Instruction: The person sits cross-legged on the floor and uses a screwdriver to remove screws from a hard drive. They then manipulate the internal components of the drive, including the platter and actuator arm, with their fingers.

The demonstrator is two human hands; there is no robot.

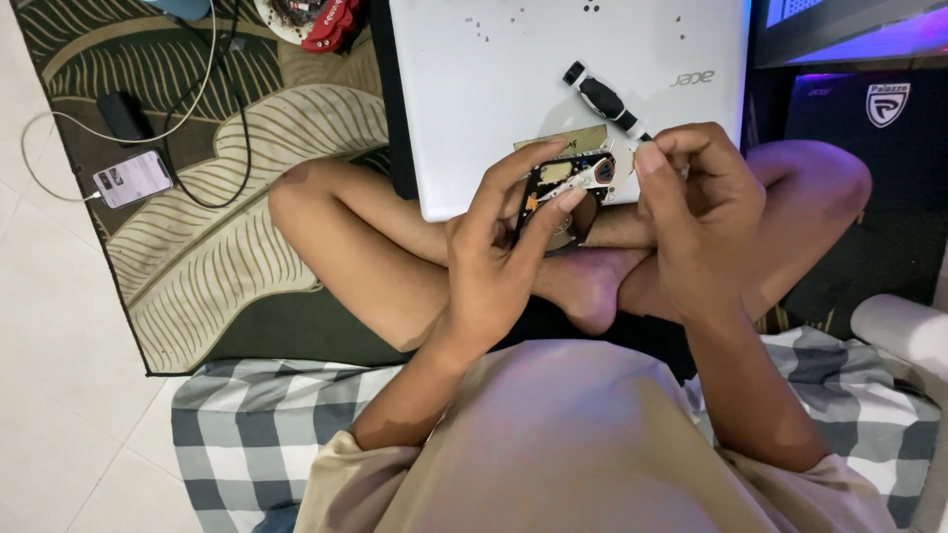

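Between both hands, above the crossed legs: opened hard drive (pixel 568 183), cover off, arm and platter exposed, further stripping judged outstanding. Left hand (pixel 499 247) clasps its near end; right hand (pixel 696 212) pinches its far corner. Long axis runs hand to hand; screwdriver (pixel 604 99) beyond on laptop (pixel 494 89).

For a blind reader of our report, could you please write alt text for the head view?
Seated cross-legged, a person holds an opened hard drive in the left hand while the right hand works at its edge. Behind lie a white laptop, a screwdriver and a phone.
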